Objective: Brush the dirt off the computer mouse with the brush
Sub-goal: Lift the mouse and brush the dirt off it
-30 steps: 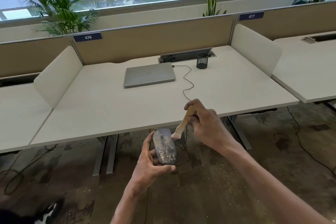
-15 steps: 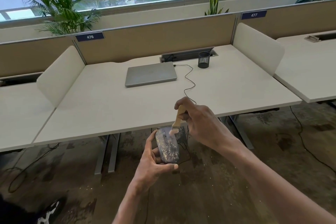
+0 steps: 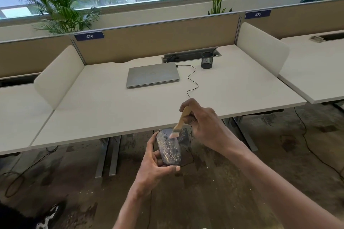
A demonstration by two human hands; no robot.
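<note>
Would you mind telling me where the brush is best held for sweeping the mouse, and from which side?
Probably by the bare wooden handle of the brush, from the right. The handle slants up and away from the computer mouse, bristles down on its front end, so the right hand stays clear while the left hand cradles it.

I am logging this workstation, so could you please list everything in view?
Computer mouse: one, dark, speckled with dirt, held over the floor.
Brush: one, wooden handle, bristles on the mouse's front.
Laptop: one, grey, closed, on the desk.
Cable: one, black, from the laptop.
Pen cup: one, black mesh, back of the desk.
Plants: several, green, by the windows.
Left hand: grips the mouse.
Right hand: grips the brush.
</note>
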